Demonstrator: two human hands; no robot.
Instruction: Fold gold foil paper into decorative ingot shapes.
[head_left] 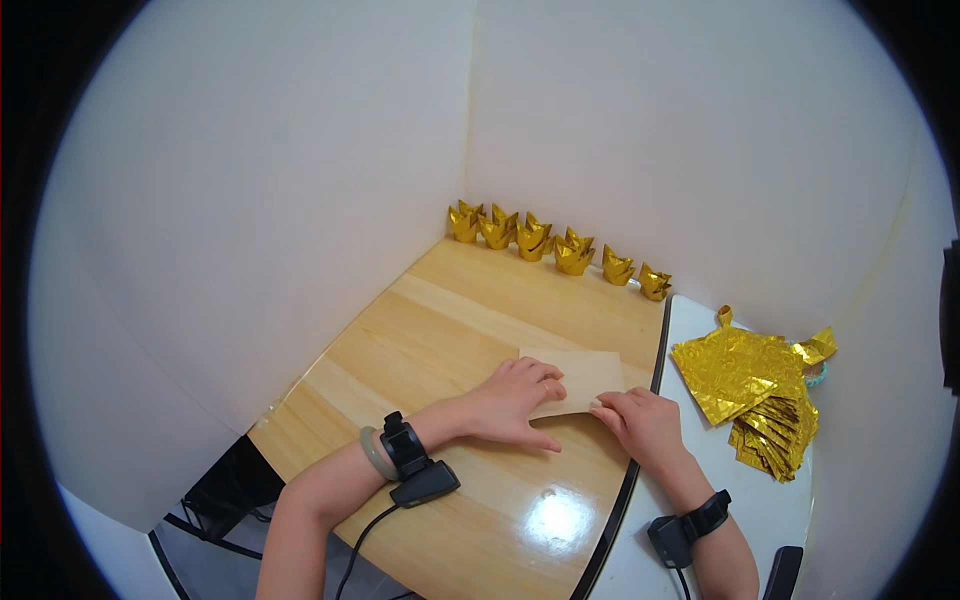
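Note:
A tan sheet of paper [585, 372] lies flat on the wooden table [450, 330], plain side up. My left hand [515, 400] presses on its near left part with fingers spread over it. My right hand [642, 422] rests on the sheet's near right corner, fingertips pinching or pressing the edge. Both wrists carry black strapped devices with cables; the left also wears a pale green bangle.
Several folded gold paper ingots [555, 245] stand in a row along the back wall. A stack of gold foil sheets [755, 395] lies on a white round surface [700, 500] to the right. White partition walls close in the left and back.

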